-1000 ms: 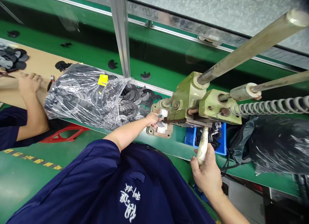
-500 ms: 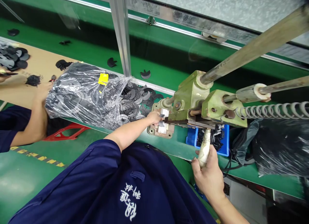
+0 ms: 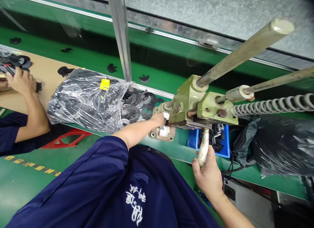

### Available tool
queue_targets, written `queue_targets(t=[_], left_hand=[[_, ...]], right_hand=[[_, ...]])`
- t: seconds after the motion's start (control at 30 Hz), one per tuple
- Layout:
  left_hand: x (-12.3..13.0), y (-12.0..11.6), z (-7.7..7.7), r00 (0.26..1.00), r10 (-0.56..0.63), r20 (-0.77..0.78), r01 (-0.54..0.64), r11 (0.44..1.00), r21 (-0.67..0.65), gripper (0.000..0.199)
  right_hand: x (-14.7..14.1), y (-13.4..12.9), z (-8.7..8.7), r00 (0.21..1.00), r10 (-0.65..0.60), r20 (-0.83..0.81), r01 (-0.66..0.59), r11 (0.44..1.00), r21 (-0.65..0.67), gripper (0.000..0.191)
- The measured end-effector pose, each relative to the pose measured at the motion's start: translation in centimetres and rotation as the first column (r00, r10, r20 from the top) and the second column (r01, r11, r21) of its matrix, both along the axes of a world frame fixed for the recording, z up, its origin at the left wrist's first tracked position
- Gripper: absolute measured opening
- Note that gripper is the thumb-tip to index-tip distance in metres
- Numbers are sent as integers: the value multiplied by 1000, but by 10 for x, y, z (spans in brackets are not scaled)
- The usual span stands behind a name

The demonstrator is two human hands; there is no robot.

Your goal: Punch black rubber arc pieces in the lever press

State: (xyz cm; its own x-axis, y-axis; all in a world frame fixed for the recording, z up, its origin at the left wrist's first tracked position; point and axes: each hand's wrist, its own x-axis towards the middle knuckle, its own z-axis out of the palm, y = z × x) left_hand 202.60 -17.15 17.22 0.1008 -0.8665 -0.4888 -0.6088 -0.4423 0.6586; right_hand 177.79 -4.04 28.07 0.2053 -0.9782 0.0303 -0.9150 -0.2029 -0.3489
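My right hand [image 3: 209, 170] is closed around the pale, worn lever handle [image 3: 203, 148] of a green hand press [image 3: 186, 97]. At the press base [image 3: 152, 135], my left hand [image 3: 158, 119] is closed with its fingertips beside the press head. A dark grey plastic piece [image 3: 165, 118] shows only as a sliver at those fingers; the hand hides most of it. Left of the base, many dark grey curved plastic pieces [image 3: 133, 107] spill from a clear plastic bag [image 3: 80, 100] with a yellow label [image 3: 105, 84].
A blue bin [image 3: 227, 141] of small black parts stands right of the press. Farther right lies a black plastic bag [image 3: 282, 146]. At left, a co-worker's hand [image 3: 23, 82] is over a pile of dark pieces. A red stool [image 3: 66, 139] stands below the bench edge.
My left hand has turned over the dark grey piece, so less of it shows. My right hand stays on the lever. The co-worker's hand has moved up to the pile. The view has shifted slightly.
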Motion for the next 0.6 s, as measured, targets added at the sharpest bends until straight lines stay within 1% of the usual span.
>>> queue_targets(t=[0.07, 0.1, 0.17, 0.23, 0.27, 0.3, 0.33, 0.37, 0.4, 0.43, 0.47, 0.5, 0.53, 0.57, 0.6], left_hand=[[-1, 1, 1, 1000, -5, 28, 5, 1000, 0, 27], [-1, 2, 1, 1000, 16, -3, -16, 1000, 18, 24], [-1, 7, -1, 988, 91, -123, -80, 992, 93, 21], [-1, 12, -3, 949, 209, -234, -170, 969, 178, 25], [-2, 15, -4, 913, 287, -290, -229, 949, 216, 29], [-3, 17, -5, 859, 364, -360, -290, 925, 246, 33], [-3, 20, -6, 787, 431, -441, -341, 900, 270, 37], [-3, 23, -6, 709, 476, -521, -376, 879, 291, 41], [-2, 26, -6, 641, 494, -588, -394, 869, 301, 43], [0, 30, -7, 601, 485, -635, -395, 871, 292, 42], [3, 36, -8, 602, 458, -654, -384, 884, 266, 39], [7, 42, -9, 645, 426, -634, -375, 900, 223, 35], [12, 49, -11, 721, 392, -571, -364, 916, 168, 30], [19, 57, -13, 812, 354, -463, -348, 932, 101, 24], [27, 64, -16, 894, 318, -316, -325, 945, 30, 20]], right_hand=[[-1, 0, -1, 1000, 3, -2, -3, 1000, -15, 68], [-1, 0, -2, 1000, 5, -4, -5, 1000, -22, 69], [-1, 0, -3, 1000, 9, -6, -9, 999, -35, 70], [-1, 0, -3, 1000, -1, -11, 0, 999, -40, 70], [-1, 0, -3, 1000, -9, -13, 9, 999, -33, 70], [0, 0, -3, 1000, -18, -13, 18, 1000, -23, 71], [0, 1, -2, 1000, -27, -11, 27, 1000, -10, 71], [1, 1, -1, 999, -34, -9, 34, 999, 4, 72], [1, 1, 0, 999, -39, -8, 39, 999, 18, 73], [2, 1, 1, 999, -44, -7, 44, 999, 31, 73], [2, 1, 2, 999, -49, -9, 49, 998, 42, 72], [3, 1, 3, 998, -54, -11, 55, 997, 51, 72], [3, 0, 4, 998, -58, -12, 58, 997, 58, 71], [3, 0, 4, 998, -59, -10, 60, 996, 61, 70], [3, 0, 4, 998, -59, -7, 59, 996, 60, 70]])
